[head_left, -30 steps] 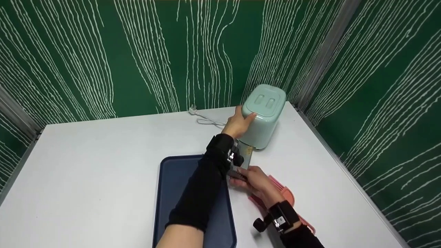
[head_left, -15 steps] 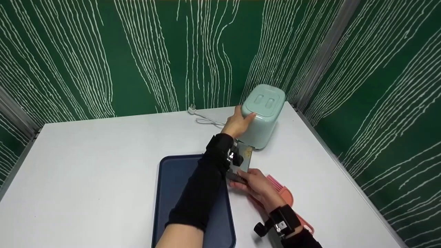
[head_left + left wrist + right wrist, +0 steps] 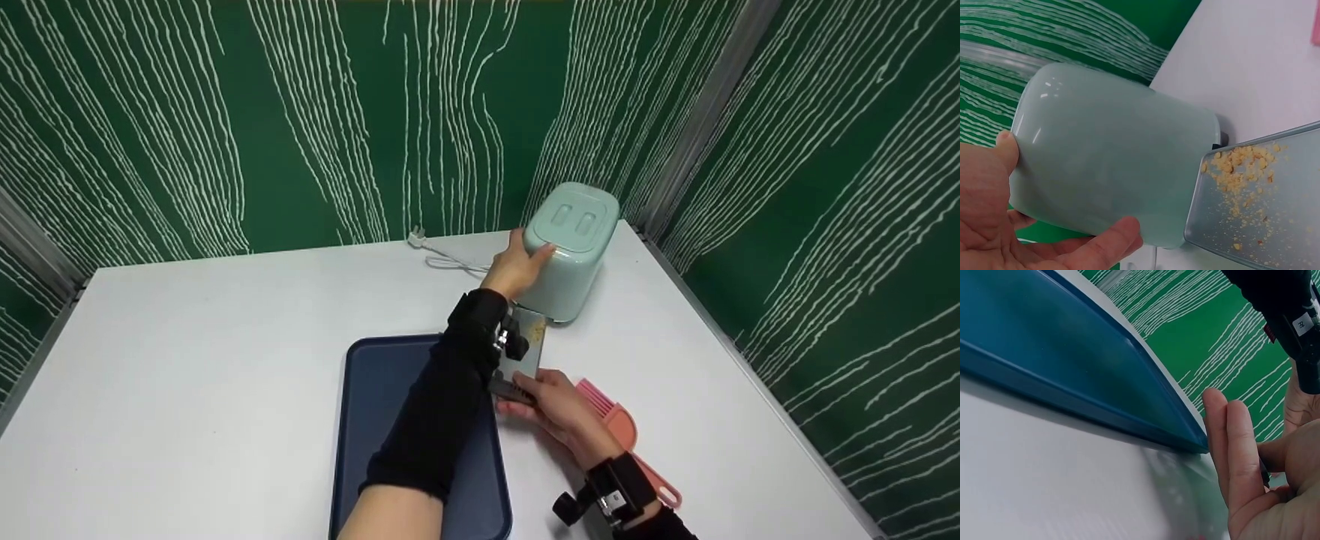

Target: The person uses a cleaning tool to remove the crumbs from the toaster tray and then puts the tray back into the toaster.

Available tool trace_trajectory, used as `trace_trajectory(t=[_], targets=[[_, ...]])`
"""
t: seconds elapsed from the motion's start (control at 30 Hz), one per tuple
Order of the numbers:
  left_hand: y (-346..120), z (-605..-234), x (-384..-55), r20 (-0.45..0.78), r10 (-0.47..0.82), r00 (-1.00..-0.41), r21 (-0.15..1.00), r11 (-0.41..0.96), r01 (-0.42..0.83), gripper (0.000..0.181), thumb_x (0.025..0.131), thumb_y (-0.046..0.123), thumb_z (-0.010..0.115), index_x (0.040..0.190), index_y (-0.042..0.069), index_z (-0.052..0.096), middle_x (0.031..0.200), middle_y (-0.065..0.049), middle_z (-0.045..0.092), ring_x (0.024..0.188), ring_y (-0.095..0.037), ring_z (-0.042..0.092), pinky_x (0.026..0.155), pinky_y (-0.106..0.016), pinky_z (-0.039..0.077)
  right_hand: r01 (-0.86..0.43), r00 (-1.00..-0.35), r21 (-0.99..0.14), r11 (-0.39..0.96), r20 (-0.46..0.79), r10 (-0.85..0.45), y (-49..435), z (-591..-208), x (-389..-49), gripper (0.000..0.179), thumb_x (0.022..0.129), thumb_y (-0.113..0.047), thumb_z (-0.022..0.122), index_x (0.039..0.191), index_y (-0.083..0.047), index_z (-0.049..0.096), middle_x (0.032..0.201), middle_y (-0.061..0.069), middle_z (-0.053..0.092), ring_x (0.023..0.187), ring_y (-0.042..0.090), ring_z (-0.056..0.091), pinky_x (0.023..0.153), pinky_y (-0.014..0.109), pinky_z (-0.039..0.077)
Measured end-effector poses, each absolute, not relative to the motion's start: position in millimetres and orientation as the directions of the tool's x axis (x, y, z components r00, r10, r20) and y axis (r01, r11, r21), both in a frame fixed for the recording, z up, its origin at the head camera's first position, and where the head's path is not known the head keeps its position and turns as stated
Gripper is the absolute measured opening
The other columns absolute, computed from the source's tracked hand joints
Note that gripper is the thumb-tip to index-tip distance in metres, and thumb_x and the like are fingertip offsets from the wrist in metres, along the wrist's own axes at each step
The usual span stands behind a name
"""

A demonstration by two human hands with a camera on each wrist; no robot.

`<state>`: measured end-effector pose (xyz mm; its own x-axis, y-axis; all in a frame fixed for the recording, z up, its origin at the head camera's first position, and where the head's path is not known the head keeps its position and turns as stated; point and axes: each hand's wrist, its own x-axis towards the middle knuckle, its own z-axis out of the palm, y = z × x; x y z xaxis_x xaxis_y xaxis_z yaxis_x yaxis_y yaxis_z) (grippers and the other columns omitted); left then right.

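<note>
A mint-green toaster (image 3: 570,277) stands at the far right of the table, a lid with two oval recesses on top. My left hand (image 3: 516,270) holds its near left end, thumb and fingers spread over the body in the left wrist view. From the toaster's base a metal crumb tray (image 3: 1264,208) sticks out, strewn with golden crumbs (image 3: 1241,169) near the toaster. My right hand (image 3: 559,405) grips the dark outer end of that tray between thumb and fingers. In the right wrist view, the right fingers (image 3: 1241,455) hide most of the tray.
A dark blue serving tray (image 3: 375,420) lies under my left forearm. To the right of my right hand lies a coral brush (image 3: 621,426) with pink bristles. A white plug (image 3: 417,238) and cord lie left of the toaster. Green walls border the table.
My right hand and the crumb tray have shifted very slightly toward me and left. More of the coral brush shows. The left hand stays on the toaster.
</note>
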<state>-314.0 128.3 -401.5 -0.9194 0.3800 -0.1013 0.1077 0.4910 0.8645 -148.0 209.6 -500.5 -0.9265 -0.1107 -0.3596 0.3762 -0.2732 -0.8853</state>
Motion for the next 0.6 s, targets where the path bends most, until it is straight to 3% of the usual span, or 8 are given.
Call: trace_trajectory(t=[0.23, 0.6], targets=[[123.8, -399.5, -313.0, -0.077, 0.357, -0.931, 0.862, 0.492, 0.118, 0.069, 0.111, 0.051, 0.054, 0.166, 0.015, 0.031, 0.166, -0.017, 0.049, 0.150, -0.032, 0.053, 0.122, -0.047, 0.045, 0.342, -0.940, -0.903, -0.260, -0.329, -0.093, 206.2, -500.0, -145.8, 0.015, 0.114, -0.009, 0.047, 0.101, -0.001, 0.045, 0.088, 0.009, 0.071, 0.074, 0.013, 0.080, 0.069, 0.016, 0.062], [114.8, -404.8, -309.0, -0.132, 0.351, -0.927, 0.841, 0.535, 0.083, 0.080, 0.110, 0.054, 0.055, 0.168, 0.008, 0.025, 0.167, -0.021, 0.045, 0.152, -0.034, 0.050, 0.123, -0.048, 0.044, 0.334, -0.943, -0.909, -0.248, -0.322, -0.089, 204.7, -497.7, -142.7, 0.015, 0.114, -0.010, 0.048, 0.104, 0.001, 0.048, 0.090, 0.010, 0.073, 0.074, 0.014, 0.080, 0.070, 0.017, 0.062]])
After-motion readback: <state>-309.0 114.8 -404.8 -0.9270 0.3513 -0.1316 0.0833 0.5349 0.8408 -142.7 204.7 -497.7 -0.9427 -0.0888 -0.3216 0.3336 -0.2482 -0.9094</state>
